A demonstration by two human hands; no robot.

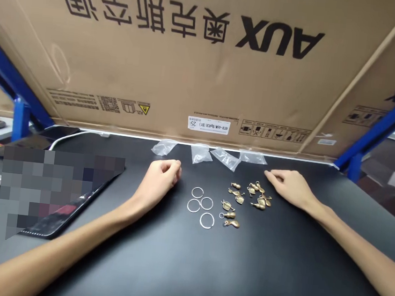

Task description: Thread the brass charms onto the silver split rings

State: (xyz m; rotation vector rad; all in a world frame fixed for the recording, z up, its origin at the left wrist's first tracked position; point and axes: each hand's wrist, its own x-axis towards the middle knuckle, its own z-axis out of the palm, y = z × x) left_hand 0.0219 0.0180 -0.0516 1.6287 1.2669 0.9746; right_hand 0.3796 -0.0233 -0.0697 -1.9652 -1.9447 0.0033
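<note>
Several thin silver rings [207, 220] lie flat on the black table [157, 266] near the middle. To their right is a loose scatter of small brass-coloured charms [260, 203], some gourd-shaped. My left hand [160, 182] rests on the table left of the rings, fingers curled closed, with nothing visible in it. My right hand [290, 186] lies to the right of the charms, its fingers bent together and the fingertips just beyond the upper charms. It shows nothing held either. Neither hand touches the rings or charms.
Small clear plastic bags [226, 159] lie along the table's back edge. Behind stands a large cardboard box [191, 72] with printing. Blue metal posts [21, 120] flank the table. A partly pixelated dark flat item [82, 202] and a white cable [75, 136] are at left.
</note>
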